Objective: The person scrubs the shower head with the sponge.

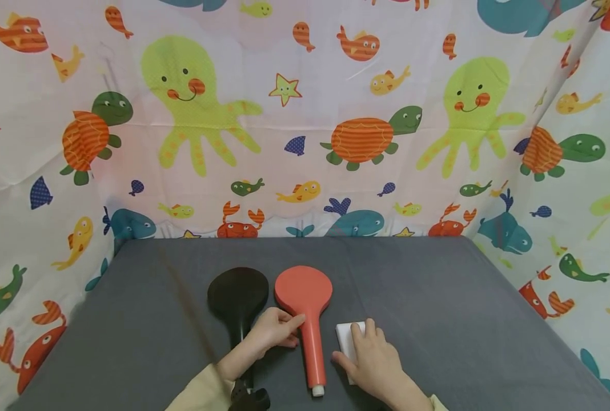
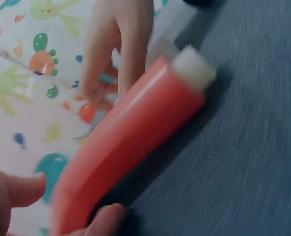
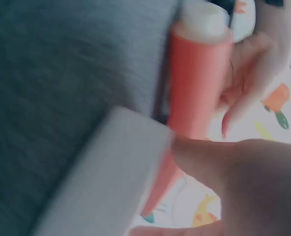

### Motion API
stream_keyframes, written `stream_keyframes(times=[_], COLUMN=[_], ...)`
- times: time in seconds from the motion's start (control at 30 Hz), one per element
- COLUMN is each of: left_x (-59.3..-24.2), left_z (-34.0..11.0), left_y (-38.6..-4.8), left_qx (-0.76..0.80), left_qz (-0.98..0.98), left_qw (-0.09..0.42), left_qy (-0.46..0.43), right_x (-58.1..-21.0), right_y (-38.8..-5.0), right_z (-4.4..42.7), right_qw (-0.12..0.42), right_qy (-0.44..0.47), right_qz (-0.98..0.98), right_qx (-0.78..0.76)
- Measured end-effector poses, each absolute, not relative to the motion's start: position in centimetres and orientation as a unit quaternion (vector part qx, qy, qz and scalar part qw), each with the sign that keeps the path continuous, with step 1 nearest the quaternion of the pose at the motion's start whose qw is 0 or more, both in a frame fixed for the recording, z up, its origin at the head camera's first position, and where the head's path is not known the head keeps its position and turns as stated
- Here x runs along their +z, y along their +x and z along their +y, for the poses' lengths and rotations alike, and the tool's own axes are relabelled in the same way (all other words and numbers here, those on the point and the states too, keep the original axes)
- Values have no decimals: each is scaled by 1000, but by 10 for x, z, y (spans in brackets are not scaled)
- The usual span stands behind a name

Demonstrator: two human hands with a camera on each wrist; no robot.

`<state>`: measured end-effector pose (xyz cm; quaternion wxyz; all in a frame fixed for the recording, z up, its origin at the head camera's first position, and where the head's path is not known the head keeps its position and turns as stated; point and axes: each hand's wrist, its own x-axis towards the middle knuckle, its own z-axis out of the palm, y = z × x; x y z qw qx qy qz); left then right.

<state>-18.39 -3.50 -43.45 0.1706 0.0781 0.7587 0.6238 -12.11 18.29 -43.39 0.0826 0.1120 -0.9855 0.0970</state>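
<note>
A coral-red paddle-shaped object point(image 1: 303, 288), round-headed with a white-tipped handle, lies in the middle of the grey surface. My left hand point(image 1: 276, 329) is at its handle, thumb over the left edge and fingers beside it. In the left wrist view, the red handle point(image 2: 121, 132) passes between my thumb and fingers, with a gap at the thumb. A similar black paddle point(image 1: 238, 291) lies to the left, partly behind my left forearm. My right hand point(image 1: 374, 359) rests on a white rectangular block point(image 1: 344, 337), fingers extended over it and thumb at its left edge.
The grey tabletop point(image 1: 438, 297) extends to both sides. A curtain with sea animals point(image 1: 284, 142) stands behind and along the sides. Something small and black point(image 1: 248, 397) is at my left wrist.
</note>
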Motion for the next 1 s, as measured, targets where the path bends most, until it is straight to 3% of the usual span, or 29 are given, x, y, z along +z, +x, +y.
stream_keyframes(times=[0.07, 0.23, 0.33, 0.4, 0.53, 0.73, 1.0], left_x=[-425, -408, -406, -408, -416, -434, -443], left_z=[-46, -81, -102, -115, -129, -125, -121], left_y=[-180, -168, -158, -152, -142, -143, -152], left_qx=[600, 546, 493, 457, 438, 585, 614], left_qz=[783, 817, 845, 871, 896, 806, 778], left_qw=[114, -106, -171, -158, -57, 80, 106], left_qy=[113, 150, 118, 90, 39, -35, -73], right_x=[-429, -418, -414, -414, -416, -424, -432], right_y=[-120, -116, -114, -113, -112, -113, -114], right_z=[185, 190, 193, 193, 189, 182, 177], right_qw=[81, 95, 99, 94, 64, 46, 66], right_qy=[109, 112, 105, 100, 96, 109, 125], right_qz=[-985, -983, -983, -983, -984, -986, -983], right_qx=[108, 113, 111, 118, 135, 122, 117])
